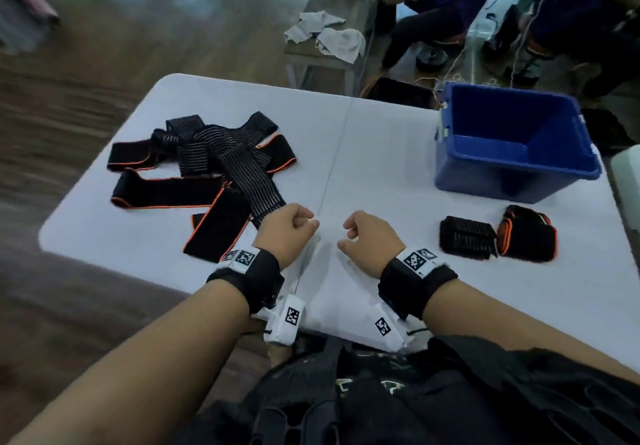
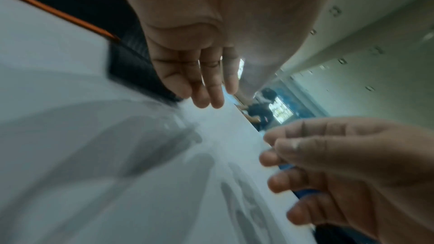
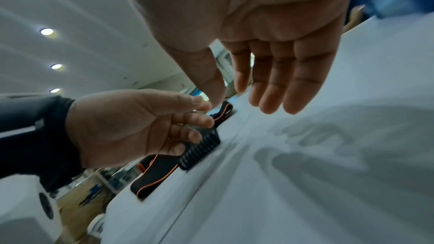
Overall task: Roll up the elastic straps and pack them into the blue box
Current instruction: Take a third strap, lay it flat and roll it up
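Observation:
A loose pile of elastic straps [image 1: 214, 160], black with orange edges and grey-striped, lies on the left half of the white table [image 1: 381, 154]. The blue box [image 1: 467, 181] stands at the back right, and nothing shows inside it. Two rolled straps lie in front of it: a striped roll [image 1: 465, 237] and an orange-edged roll [image 1: 528, 235]. My left hand [image 1: 294, 228] hovers with loosely curled fingers [image 2: 206, 88] beside the near end of a striped strap [image 3: 202, 151] and holds nothing. My right hand [image 1: 367, 237] hangs relaxed [image 3: 270, 81] over bare table, also holding nothing.
Behind the table stands a low bench [image 1: 346, 60] with grey cloths [image 1: 329, 32], and other people sit at the back right. A dark container [image 1: 398, 91] sits on the floor past the far edge. A white object [image 1: 627, 185] is at the table's right edge.

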